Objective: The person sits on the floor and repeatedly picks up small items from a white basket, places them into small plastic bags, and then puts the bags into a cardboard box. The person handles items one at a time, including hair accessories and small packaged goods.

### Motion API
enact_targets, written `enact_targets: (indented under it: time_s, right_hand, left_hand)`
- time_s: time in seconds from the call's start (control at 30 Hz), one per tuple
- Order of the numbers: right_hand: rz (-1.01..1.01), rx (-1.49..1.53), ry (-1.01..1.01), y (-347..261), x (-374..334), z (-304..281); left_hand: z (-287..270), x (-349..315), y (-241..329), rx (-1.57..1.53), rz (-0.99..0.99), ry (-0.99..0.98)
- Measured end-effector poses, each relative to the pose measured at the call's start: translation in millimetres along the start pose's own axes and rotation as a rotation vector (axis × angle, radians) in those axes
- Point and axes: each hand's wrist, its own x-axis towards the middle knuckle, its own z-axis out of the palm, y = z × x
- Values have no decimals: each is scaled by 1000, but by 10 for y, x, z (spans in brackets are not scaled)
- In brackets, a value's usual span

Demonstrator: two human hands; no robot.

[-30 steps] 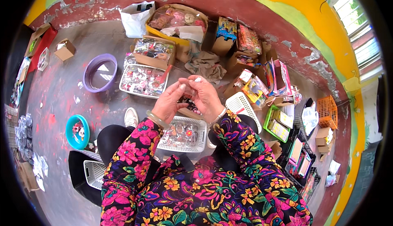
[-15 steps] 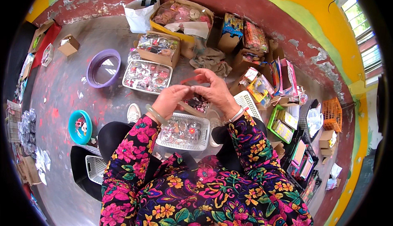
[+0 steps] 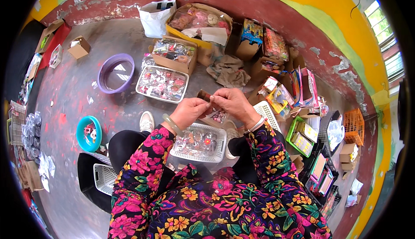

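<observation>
Both hands up in front of the body, fingertips nearly meeting. Left hand (image 3: 191, 111): thumb and forefinger pinched together on a small brown piece (image 3: 204, 95). Right hand (image 3: 235, 105): thumb and fingers closed at the same piece, from its other side. Piece is tiny and partly covered by fingers; can't make out what it is. It sits at the fingertips, its upper edge poking out past them, on the far side from the body.

Below the hands: white basket (image 3: 196, 157) of clear packets, set between the shoes; right shoe (image 3: 231, 138) just beside its right rim, left shoe (image 3: 147, 121) standing wider off. Past its far rim, a small cardboard box (image 3: 210, 120), partly hidden by the hands.

Beyond, to the left: white tray (image 3: 161, 99), near edge just short of the left hand as seen from above. A strip of floor (image 3: 119, 109) runs between tray, purple basin (image 3: 100, 79) and teal basin (image 3: 79, 136). Right side tighter: second white basket (image 3: 267, 114) near the right wrist, green basket (image 3: 292, 144) farther out.
</observation>
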Motion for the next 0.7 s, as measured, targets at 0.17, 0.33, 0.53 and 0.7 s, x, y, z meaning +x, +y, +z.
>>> enact_targets:
  time_s: [0.17,0.33,0.53,0.7]
  right_hand:
    - [-31,-29,-38,60,13,-14]
    - [-19,-4,-58,26,6,5]
    - [-47,-99,-141,76,24,7]
    - [-233,-139,-114,60,16,32]
  left_hand:
    - [-35,-38,45,94,-38,-80]
    - [-60,-50,17,71,-46,-63]
    - [-65,-14,-62,83,-12,-106]
    - [19,-85,125,178,-69,-55]
